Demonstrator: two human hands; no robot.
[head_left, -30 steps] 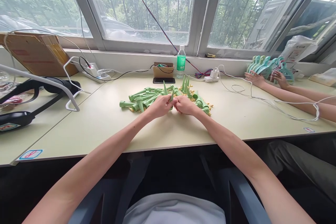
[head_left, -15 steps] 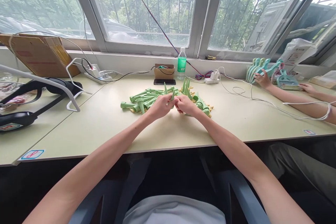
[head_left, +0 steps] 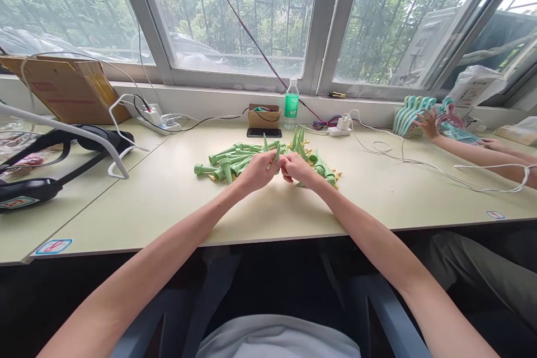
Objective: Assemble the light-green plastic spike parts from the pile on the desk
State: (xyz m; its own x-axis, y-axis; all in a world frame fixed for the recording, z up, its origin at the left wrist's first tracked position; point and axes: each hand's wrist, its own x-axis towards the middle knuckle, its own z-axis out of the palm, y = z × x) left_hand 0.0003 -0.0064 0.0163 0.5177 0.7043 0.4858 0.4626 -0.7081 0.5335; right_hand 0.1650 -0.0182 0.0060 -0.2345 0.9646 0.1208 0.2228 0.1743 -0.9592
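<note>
My left hand [head_left: 259,169] is closed around a green plastic plant-watering spike [head_left: 277,153], whose pointed tip sticks up past the fingers. Pressed against it, my right hand [head_left: 296,168] has its fingers curled in at the lower part of the same spike; what lies between those fingers is hidden. Around both hands lies a pile of similar green spikes [head_left: 226,166], some flat and some standing point up. Small yellow pieces [head_left: 337,174] are scattered among and beside them, mostly on the right.
Behind the pile are a phone [head_left: 264,132], a small cardboard box [head_left: 263,117] and a green-labelled bottle [head_left: 291,104]. A headset [head_left: 37,187] and a power strip [head_left: 159,123] are at left. At right, cables [head_left: 403,155] and another person's hand [head_left: 428,123] near pastel hangers [head_left: 413,114].
My hands stay together on the spike with almost no movement. At right, the other person's hand has shifted slightly rightward, away from the row of hangers. The view has tilted slightly.
</note>
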